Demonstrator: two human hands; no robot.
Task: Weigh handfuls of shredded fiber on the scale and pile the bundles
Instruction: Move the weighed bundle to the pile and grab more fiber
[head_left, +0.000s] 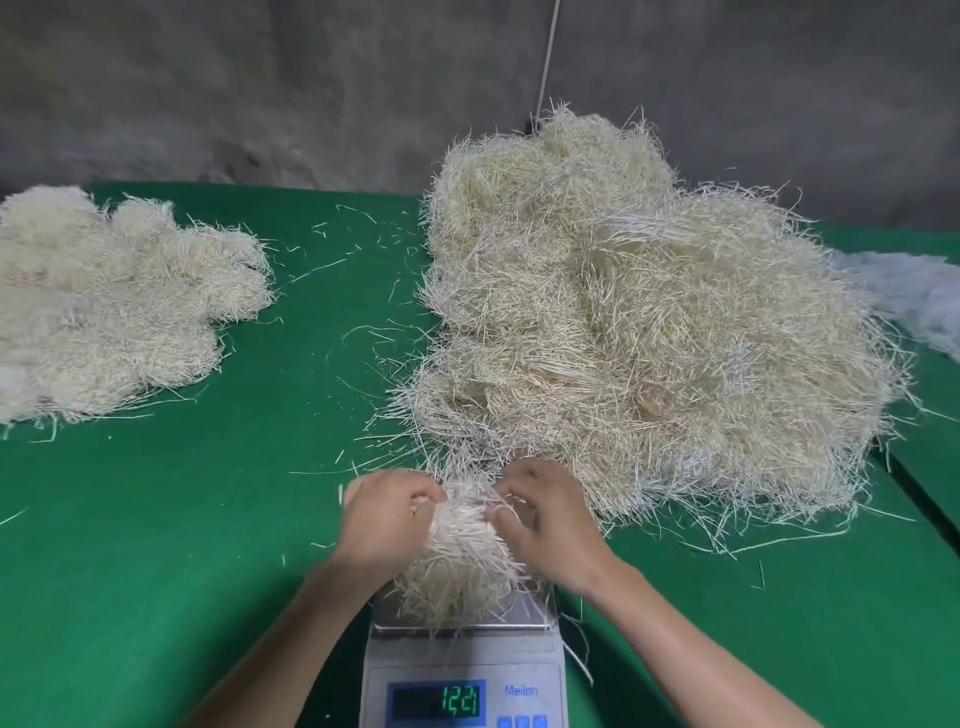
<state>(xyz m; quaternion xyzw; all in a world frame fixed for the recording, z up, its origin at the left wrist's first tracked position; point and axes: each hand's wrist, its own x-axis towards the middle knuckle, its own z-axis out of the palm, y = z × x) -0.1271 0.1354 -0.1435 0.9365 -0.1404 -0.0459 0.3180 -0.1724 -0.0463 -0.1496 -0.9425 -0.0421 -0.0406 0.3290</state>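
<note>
Left hand (387, 519), right hand (545, 525) pinch pale fibre handful (462, 564) on grey scale (467, 660).
Cream bundle pile (114, 306) left; big loose heap (649, 353) likely remains.

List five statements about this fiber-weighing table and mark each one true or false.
1. The left hand and the right hand both grip the fiber bundle that sits on the scale. True.
2. The scale's display is dark. False: it shows lit green digits.
3. The large loose heap lies beyond the scale and to the right. True.
4. The table cover is red. False: it is green.
5. The smaller pile at the left touches the large loose heap. False: a stretch of table cover lies between them.
</note>
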